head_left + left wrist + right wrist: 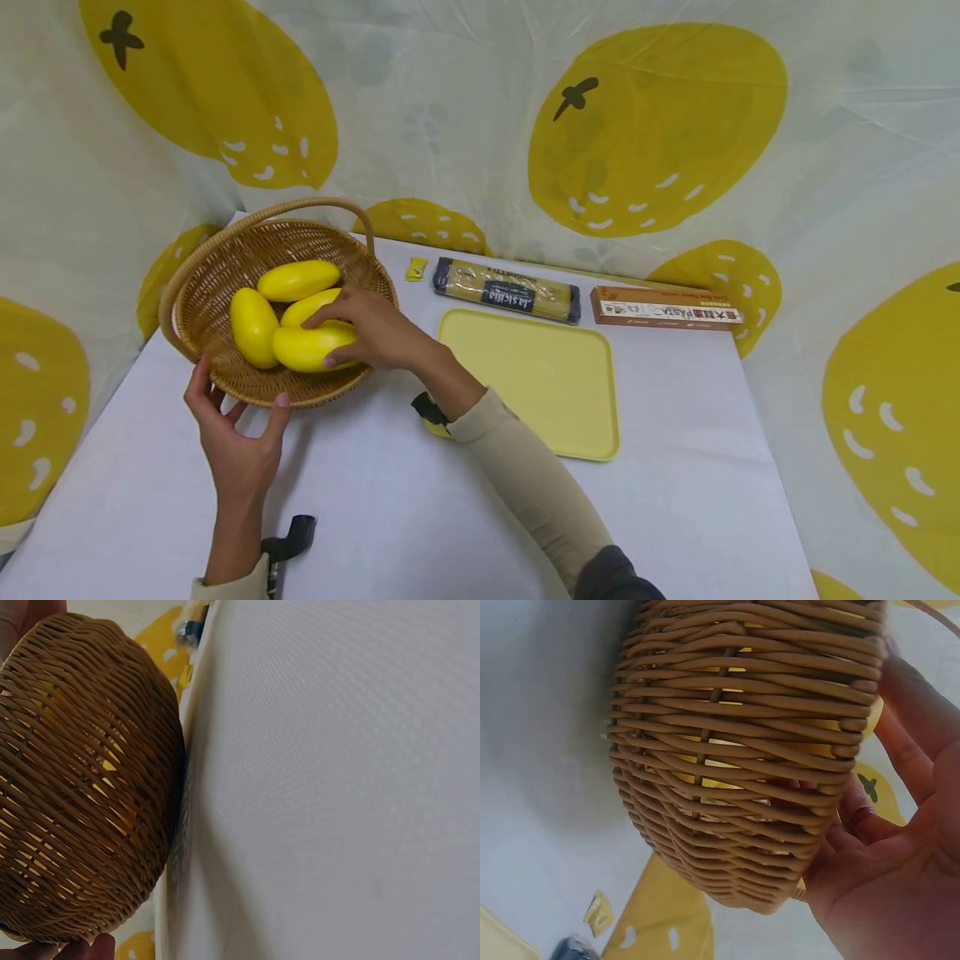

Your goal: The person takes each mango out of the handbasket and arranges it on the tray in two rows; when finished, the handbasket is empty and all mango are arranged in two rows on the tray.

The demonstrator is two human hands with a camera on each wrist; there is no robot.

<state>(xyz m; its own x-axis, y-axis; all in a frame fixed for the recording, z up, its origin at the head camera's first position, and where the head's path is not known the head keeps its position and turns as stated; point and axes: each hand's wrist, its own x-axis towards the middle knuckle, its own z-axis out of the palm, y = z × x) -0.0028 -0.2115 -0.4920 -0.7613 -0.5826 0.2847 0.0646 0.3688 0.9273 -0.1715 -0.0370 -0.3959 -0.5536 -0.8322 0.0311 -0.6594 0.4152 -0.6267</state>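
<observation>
A wicker basket [292, 392] with an arched handle stands at the left of the table, tilted toward me, holding several smooth yellow mangoes. My left hand [238, 446] grips its near side, thumb and fingers spread along the rim; in the left wrist view, fingertips [94, 949] show at the bottom edge of the weave. Reaching in over the basket's right rim, my right hand [382, 329] holds the nearest mango [303, 348], thumb at its right end and fingers across its top. The woven wall partly hides these fingers in the right wrist view.
Right of the basket lie a small yellow wrapped packet [416, 268], a spaghetti pack [506, 290] and a brown pasta box [666, 307] along the back. A yellow tray [540, 383] is in front of them, partly under my right forearm. Fruit-patterned curtains surround the table.
</observation>
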